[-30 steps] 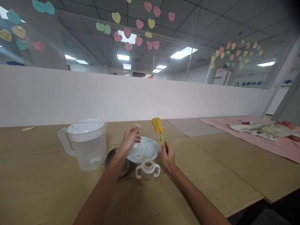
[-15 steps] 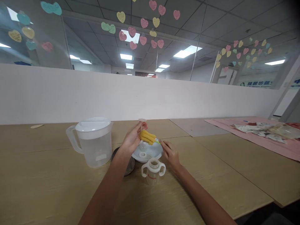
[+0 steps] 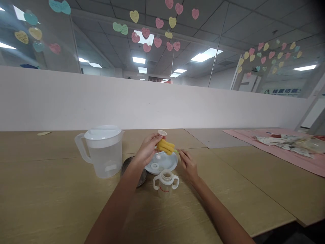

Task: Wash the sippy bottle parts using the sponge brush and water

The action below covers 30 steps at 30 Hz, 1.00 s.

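Sponge (image 3: 165, 147): upright a second ago, now tipped level, at twelve o'clock over the bowl (image 3: 170, 165), seemingly against the left fingers.
Left hand (image 3: 147, 149): fingers pinching a small clear lid (image 3: 162, 133).
Right hand (image 3: 188, 165): fingers closed round the green handle (image 3: 177, 151).
Both hands: drawn together now, so sponge sits just beside lid.
Cup (image 3: 165, 185): upright, bowl's six o'clock, untouched.

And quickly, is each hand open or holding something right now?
Left hand: closed, holding a small clear plastic piece; can't tell if it also touches the yellow sponge.
Right hand: closed, holding the sponge's green handle.
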Motion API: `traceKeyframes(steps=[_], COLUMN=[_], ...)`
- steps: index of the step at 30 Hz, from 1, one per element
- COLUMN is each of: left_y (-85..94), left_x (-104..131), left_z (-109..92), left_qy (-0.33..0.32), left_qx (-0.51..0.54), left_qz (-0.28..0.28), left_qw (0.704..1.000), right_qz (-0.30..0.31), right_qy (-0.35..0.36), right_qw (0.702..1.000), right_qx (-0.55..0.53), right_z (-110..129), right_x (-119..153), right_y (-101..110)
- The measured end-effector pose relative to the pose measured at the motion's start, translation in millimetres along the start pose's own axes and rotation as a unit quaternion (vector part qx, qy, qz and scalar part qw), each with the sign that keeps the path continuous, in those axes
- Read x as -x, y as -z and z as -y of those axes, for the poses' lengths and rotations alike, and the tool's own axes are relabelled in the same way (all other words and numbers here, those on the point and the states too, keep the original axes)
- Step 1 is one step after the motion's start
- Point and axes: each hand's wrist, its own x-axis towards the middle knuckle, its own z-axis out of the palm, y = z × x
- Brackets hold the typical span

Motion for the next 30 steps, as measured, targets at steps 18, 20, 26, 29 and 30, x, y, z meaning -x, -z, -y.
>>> traceKeyframes(steps=[18,20,26,29,30], left_y=[83.6,92.5,117.6,122.6,121.9], left_x=[-15.4,-15.8,-12.6,-12.4,-13.2], left_z=[-6.2,-0.2,26.4,32.8,32.7], left_qy=[-0.051,-0.01,0.076,0.09,0.09], left_qx=[-0.571,-0.612,-0.632,-0.643,-0.649], left_qz=[-0.172,-0.164,-0.117,-0.103,-0.096], left_qw=[0.801,0.774,0.762,0.753,0.749], right_qz=[0.014,0.014,0.014,0.019,0.02], right_qy=[0.083,0.08,0.079,0.076,0.073], right_qw=[0.991,0.991,0.989,0.988,0.987], right_qx=[0.103,0.105,0.128,0.136,0.139], right_z=[-22.3,-25.0,-29.1,-31.1,-31.6], right_x=[-5.2,-4.8,-2.6,-1.5,-1.2], right_y=[7.7,7.7,5.6,4.8,4.6])
